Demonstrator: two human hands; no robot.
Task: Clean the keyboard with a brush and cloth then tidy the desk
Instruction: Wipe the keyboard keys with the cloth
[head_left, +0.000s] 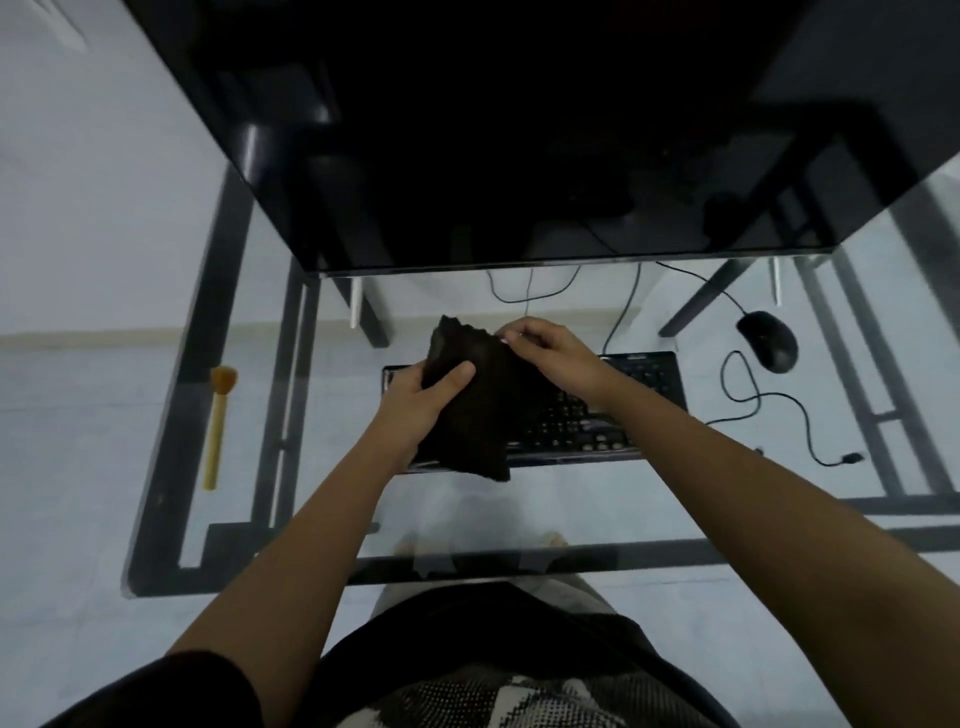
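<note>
glass tabletop (597, 499): clear, on a dark frame. a black raised shelf (467, 130) spans its far edge.

black keyboard (597, 415): flat at the tabletop's centre, just in front of the shelf; its left half is hidden behind the cloth.

dark cloth (483, 410): held up over the keyboard's left half, hanging in folds. whether it touches the keys cannot be told.

left hand (415, 400): grips the cloth's left side, thumb curled across its front.

right hand (550, 348): fingers bent, pinching the cloth's upper edge.

black mouse (768, 340): toward the right edge, beside the keyboard's far right corner, its cable (800, 426) looping loosely.

wooden brush (218, 426): lying at the left edge, bristles toward the far side, well apart from the keyboard.
</note>
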